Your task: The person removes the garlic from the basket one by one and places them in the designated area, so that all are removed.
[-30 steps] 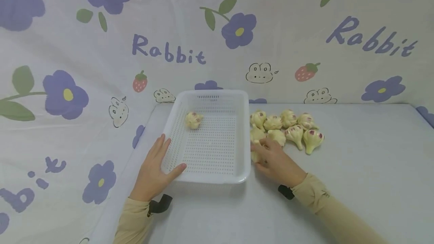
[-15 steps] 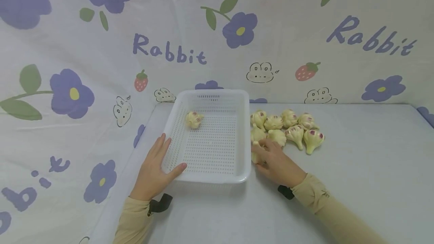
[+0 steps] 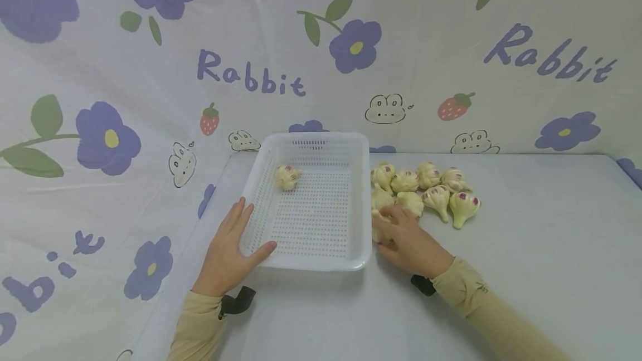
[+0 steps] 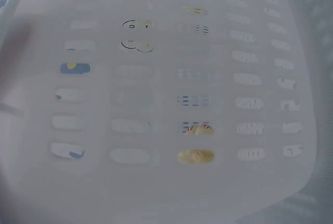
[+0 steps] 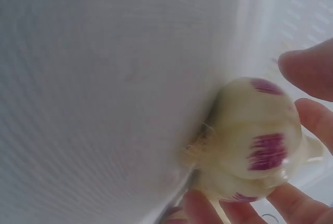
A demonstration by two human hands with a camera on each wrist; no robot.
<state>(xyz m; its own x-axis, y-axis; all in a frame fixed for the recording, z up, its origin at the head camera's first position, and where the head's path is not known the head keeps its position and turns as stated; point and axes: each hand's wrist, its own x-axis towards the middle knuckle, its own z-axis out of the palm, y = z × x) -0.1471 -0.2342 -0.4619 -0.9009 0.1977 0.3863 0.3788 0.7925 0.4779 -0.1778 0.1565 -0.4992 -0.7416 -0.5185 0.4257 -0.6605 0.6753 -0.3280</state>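
A white perforated plastic basket (image 3: 358, 238) stands at the middle of the table, with one garlic bulb (image 3: 287, 177) inside near its back left. My left hand (image 3: 228, 258) rests on the basket's left front corner, fingers extended along the side and thumb over the front rim. Just right of the basket, my right hand (image 3: 413, 241) has its fingers curled round a cream garlic bulb with purple patches (image 5: 265, 141). In the right wrist view the thumb (image 5: 309, 70) shows near that bulb; whether it touches is unclear. The left wrist view shows mainly the basket's slotted wall (image 4: 166, 182).
Several more garlic bulbs (image 3: 435, 200) lie in rough rows on the table right of the basket, beyond my right hand. A white sheet (image 3: 426, 71) printed with flowers and rabbits hangs behind the table (image 3: 541, 249) and along its left side.
The garlic bulb at my right hand has tilted slightly, its neck less upright than before. Both hands and the basket stay nearly where they were; the head view shifts a little.
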